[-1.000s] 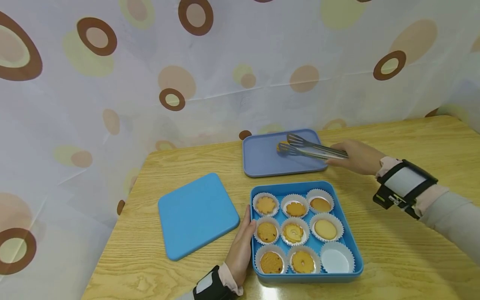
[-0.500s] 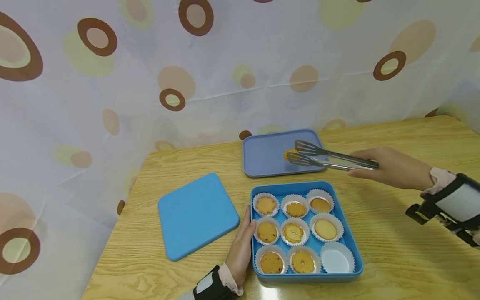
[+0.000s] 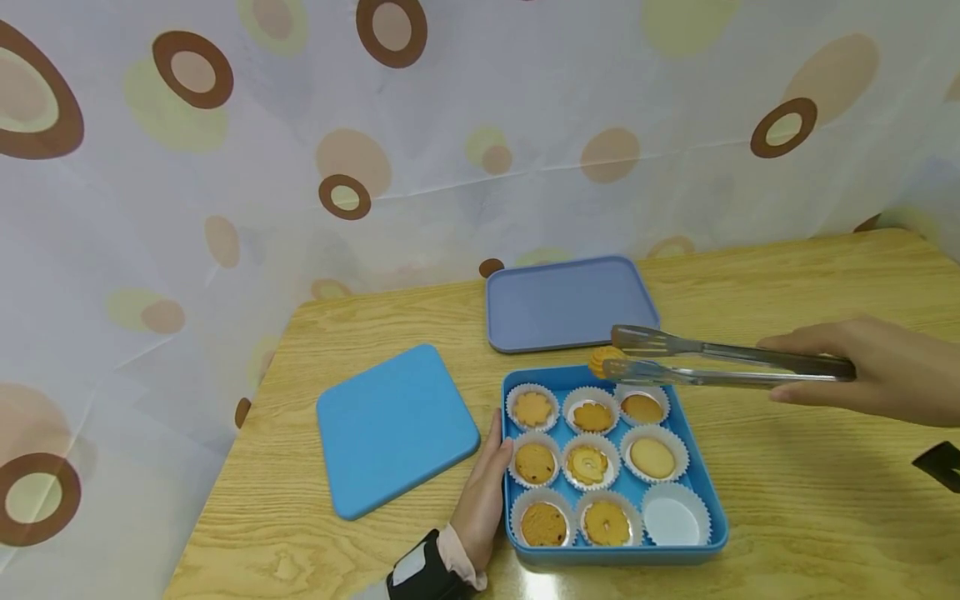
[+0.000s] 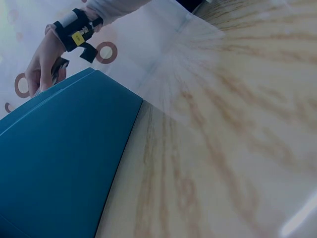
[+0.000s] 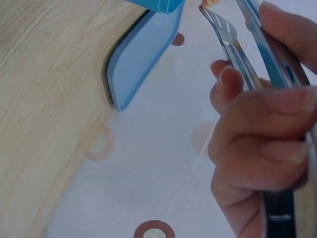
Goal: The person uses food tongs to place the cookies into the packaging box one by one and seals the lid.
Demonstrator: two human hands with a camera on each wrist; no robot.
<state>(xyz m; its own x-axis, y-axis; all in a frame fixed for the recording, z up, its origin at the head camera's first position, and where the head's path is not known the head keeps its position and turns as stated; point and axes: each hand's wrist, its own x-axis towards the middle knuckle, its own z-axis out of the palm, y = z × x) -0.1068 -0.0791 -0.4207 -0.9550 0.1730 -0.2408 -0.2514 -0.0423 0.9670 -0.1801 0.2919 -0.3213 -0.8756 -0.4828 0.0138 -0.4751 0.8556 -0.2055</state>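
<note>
My right hand [image 3: 892,371] grips metal tongs [image 3: 720,367], its curled fingers filling the right wrist view. A golden-brown cookie [image 3: 604,362] is pinched between the slotted tips, over the far edge of a blue box [image 3: 708,500]. Inside the box, paper cups stand in rows. Most hold a cookie, such as the pale oval cookie [image 3: 651,457]; the front right paper cup [image 3: 675,515] has nothing in it. My left hand [image 3: 480,504] rests along the box's left wall with straight fingers, its thumb at the rim. The left wrist view shows the box's outer wall [image 4: 74,153].
Behind the box, a blue-grey tray [image 3: 562,304] lies close to the patterned curtain [image 3: 465,108]. To the left, a flat blue lid [image 3: 397,429] lies on the wooden table [image 3: 277,508].
The tongs have lifted the cookie off the tray and brought it toward me, over the box's far edge. My right hand has moved right and nearer; the left hand has stayed put.
</note>
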